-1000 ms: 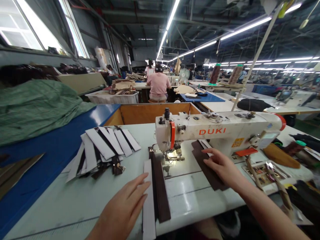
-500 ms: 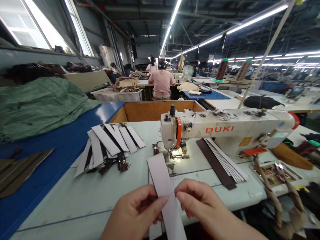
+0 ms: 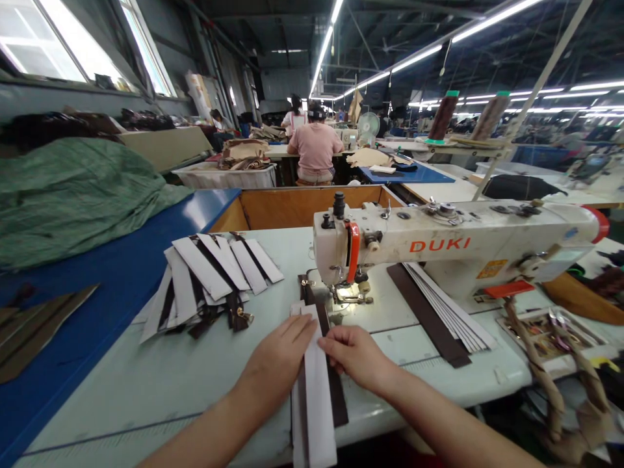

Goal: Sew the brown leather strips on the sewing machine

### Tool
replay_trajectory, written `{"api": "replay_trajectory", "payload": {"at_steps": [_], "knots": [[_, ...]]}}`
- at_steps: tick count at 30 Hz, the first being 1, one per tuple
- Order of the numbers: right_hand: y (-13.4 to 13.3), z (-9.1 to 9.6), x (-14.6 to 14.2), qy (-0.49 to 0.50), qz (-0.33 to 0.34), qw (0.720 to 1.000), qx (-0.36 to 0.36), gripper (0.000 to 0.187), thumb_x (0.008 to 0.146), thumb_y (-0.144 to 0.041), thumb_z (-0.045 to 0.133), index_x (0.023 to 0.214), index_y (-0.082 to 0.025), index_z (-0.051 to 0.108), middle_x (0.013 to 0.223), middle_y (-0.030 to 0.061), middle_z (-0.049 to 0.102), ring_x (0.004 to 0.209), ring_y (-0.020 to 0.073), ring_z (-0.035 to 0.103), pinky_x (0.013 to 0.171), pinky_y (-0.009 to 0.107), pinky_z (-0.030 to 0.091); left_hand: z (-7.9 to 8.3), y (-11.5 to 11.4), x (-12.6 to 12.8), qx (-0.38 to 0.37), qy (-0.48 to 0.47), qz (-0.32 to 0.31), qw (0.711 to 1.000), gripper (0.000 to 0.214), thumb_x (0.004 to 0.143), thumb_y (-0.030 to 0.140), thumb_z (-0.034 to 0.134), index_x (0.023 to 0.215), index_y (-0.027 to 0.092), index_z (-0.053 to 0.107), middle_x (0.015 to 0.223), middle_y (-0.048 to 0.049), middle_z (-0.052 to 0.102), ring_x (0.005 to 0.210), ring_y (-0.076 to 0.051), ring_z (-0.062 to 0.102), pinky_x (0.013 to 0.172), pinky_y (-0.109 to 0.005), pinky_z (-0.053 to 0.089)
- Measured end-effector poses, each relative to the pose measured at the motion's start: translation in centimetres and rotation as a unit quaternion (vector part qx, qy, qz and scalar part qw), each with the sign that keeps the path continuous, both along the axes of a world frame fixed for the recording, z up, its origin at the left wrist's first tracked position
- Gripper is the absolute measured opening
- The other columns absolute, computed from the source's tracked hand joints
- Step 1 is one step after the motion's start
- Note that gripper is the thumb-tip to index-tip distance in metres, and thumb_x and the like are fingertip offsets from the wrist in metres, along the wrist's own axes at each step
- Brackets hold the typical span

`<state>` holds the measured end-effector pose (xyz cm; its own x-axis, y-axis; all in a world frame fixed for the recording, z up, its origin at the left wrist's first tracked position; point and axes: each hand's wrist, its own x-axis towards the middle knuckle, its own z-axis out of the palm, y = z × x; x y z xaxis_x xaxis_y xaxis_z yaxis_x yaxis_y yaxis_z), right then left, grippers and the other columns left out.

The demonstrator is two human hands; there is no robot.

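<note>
A long white-faced strip point(image 3: 320, 396) lies lengthwise in front of the sewing machine point(image 3: 380, 240). My left hand point(image 3: 285, 344) rests on its far part, fingers stretched out and lying flat. At the strip's right edge, the fingertips of my right hand point(image 3: 353, 351) are pinched together on it. Beneath and beside it are a dark brown strip point(image 3: 337, 393) on the right and another white strip point(image 3: 298, 422) on the left. A zipper end with a metal pull point(image 3: 305, 281) sticks out beyond them, left of the presser foot point(image 3: 351, 298).
A pile of white-and-brown zipper strips point(image 3: 202, 279) lies at the left. Stacked strips point(image 3: 433, 312) sit under the machine arm. A small tool tray point(image 3: 560, 338) stands at the right, near cloth-wrapped handles. People work at tables farther back.
The white strip, held up in both hands before, now lies down on the table over the other strips. Both hands moved forward; the left flattened onto it.
</note>
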<state>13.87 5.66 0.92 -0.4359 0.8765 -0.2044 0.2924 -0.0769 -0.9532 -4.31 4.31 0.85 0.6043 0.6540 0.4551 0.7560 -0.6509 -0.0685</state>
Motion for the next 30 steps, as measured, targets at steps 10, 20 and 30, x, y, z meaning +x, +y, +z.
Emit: {"api": "replay_trajectory", "payload": {"at_steps": [10, 20, 30], "knots": [[-2.4, 1.2, 5.4, -0.200, 0.287, 0.882, 0.316, 0.089, 0.080, -0.054, 0.063, 0.148, -0.013, 0.024, 0.154, 0.0167, 0.021, 0.142, 0.0290, 0.017, 0.115, 0.044, 0.008, -2.3, 1.4, 0.3, 0.006, 0.037, 0.000, 0.999, 0.039, 0.084, 0.008, 0.033, 0.114, 0.008, 0.058, 0.116, -0.0152, 0.065, 0.112, -0.022, 0.060, 0.094, -0.035, 0.051], [-1.0, -0.3, 3.8, -0.253, 0.299, 0.758, 0.522, 0.035, 0.093, -0.033, 0.051, 0.117, -0.008, 0.058, 0.125, 0.0147, 0.059, 0.120, 0.0250, 0.048, 0.109, 0.038, 0.028, -1.2, 1.2, 1.0, -0.009, 0.052, 0.017, 0.998, 0.045, 0.083, 0.004, 0.028, 0.117, 0.010, 0.056, 0.117, -0.0112, 0.066, 0.112, -0.019, 0.059, 0.095, -0.034, 0.049], [-3.2, -1.3, 2.2, -0.335, 0.180, 0.759, 0.529, 0.035, 0.091, -0.021, 0.049, 0.119, -0.002, 0.058, 0.129, 0.0207, 0.055, 0.120, 0.0301, 0.048, 0.103, 0.043, 0.036, -2.2, 0.8, 1.1, 0.000, 0.103, -0.021, 0.995, 0.045, 0.082, 0.005, 0.031, 0.120, 0.007, 0.055, 0.124, -0.0164, 0.062, 0.117, -0.022, 0.057, 0.095, -0.036, 0.049]]}}
